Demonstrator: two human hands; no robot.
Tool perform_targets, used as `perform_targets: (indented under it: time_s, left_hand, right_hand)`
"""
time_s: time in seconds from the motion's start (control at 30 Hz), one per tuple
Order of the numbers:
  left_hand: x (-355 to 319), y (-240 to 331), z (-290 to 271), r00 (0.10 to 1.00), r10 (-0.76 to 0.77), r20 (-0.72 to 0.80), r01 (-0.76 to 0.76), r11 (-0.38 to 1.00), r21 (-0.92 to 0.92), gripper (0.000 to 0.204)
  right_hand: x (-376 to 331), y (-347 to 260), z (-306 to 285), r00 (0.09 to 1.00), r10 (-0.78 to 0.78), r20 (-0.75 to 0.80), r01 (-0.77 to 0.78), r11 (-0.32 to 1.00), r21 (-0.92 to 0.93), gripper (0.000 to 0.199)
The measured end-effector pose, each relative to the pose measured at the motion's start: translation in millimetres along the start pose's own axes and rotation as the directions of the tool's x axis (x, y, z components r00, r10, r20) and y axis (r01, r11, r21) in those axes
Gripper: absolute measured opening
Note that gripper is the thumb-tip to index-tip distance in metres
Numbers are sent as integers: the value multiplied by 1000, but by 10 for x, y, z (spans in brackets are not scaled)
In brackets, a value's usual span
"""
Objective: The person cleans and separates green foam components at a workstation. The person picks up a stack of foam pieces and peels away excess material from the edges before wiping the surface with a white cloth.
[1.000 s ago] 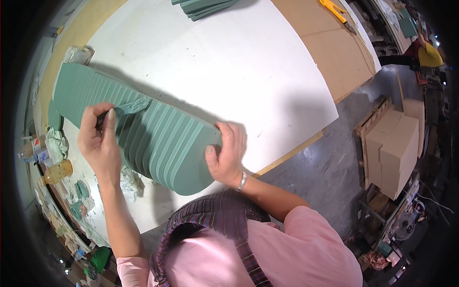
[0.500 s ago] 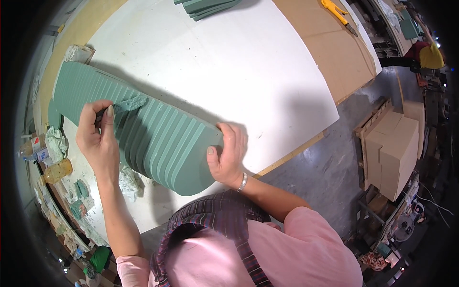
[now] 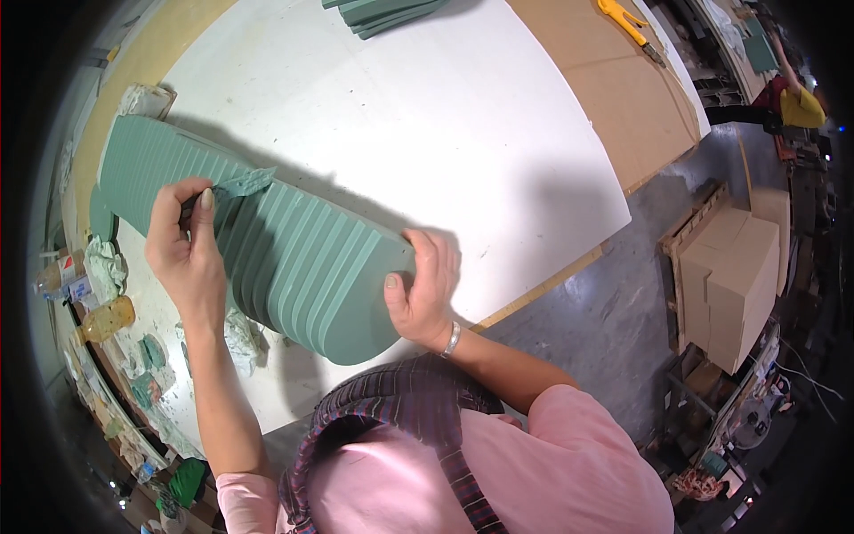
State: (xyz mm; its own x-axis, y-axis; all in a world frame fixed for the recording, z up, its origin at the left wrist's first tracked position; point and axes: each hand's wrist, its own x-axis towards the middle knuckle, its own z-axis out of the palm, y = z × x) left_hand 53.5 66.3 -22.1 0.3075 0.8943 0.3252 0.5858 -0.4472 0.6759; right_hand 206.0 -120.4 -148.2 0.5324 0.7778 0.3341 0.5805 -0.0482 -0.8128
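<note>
A long row of green flat panels with rounded ends [image 3: 298,254] stands on edge, packed side by side, across the white tabletop [image 3: 427,133]. My left hand [image 3: 187,249], raised over the middle of the row, is closed in a pinch on a thin piece with a ragged, green-stained flat end [image 3: 247,183]; its exact kind does not show. At the row's near right end my right hand [image 3: 425,289] grips the outermost green panel [image 3: 360,311], thumb on its face and fingers round the far edge. A whitish block [image 3: 148,101] touches the row's far left end.
More green panels [image 3: 382,13] lie at the table's far side. A yellow air gun [image 3: 630,27] rests on brown board. Yellowish bottle [image 3: 108,319] and crumpled rags [image 3: 107,267] sit at left. Right, cardboard boxes [image 3: 729,276] stand on a pallet; another person [image 3: 796,102] is beyond.
My left hand has shifted slightly to the right, and the stained end of its piece has risen a little toward the row's far edge. My right hand stays put.
</note>
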Motion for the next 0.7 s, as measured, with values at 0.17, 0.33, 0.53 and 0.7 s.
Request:
perform_targets:
  time_s: [0.17, 0.33, 0.53, 0.7]
  left_hand:
    - [2, -64, 3, 1000, 10, 0, -10, 1000, -18, 4]
    - [52, -286, -134, 993, -74, -91, 64, 992, -106, 6]
    - [99, -374, -262, 976, -174, -128, 152, 975, -164, 8]
    - [103, -386, -135, 977, -178, -115, 154, 970, -190, 8]
  right_hand:
    - [1, -4, 9, 1000, 2, 7, -2, 1000, -6, 57]
    - [33, -37, 9, 1000, -13, -6, 13, 1000, -7, 54]
    - [26, -18, 9, 1000, -19, -10, 19, 1000, -5, 54]
    - [18, -16, 10, 1000, -17, -6, 17, 1000, -17, 53]
